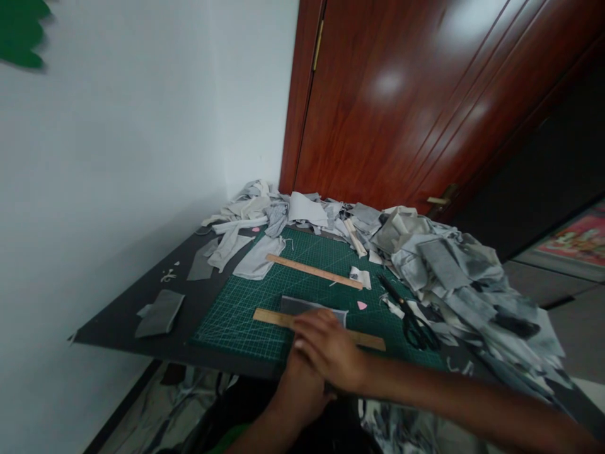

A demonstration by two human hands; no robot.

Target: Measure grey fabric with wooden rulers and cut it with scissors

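Observation:
Near the front edge of the cutting mat, my right hand [333, 353] lies across my left hand [302, 384]. Its fingers are bent close together over the wooden ruler [368, 340]; whatever they hold, if anything, is hidden. The fingers of my left hand are mostly covered by the right one. Just beyond the ruler lies a grey piece of fabric [293, 305] with a pale edge, partly hidden by my right hand. A second wooden ruler [314, 271] rests farther back on the green cutting mat [227, 328].
Black-handled scissors [418, 331] lie at the mat's right side, beside a large heap of grey fabric [463, 271]. More scraps [255, 208] line the back. A folded grey cloth [161, 313] sits at left. A pink chalk piece [362, 305] lies on the mat.

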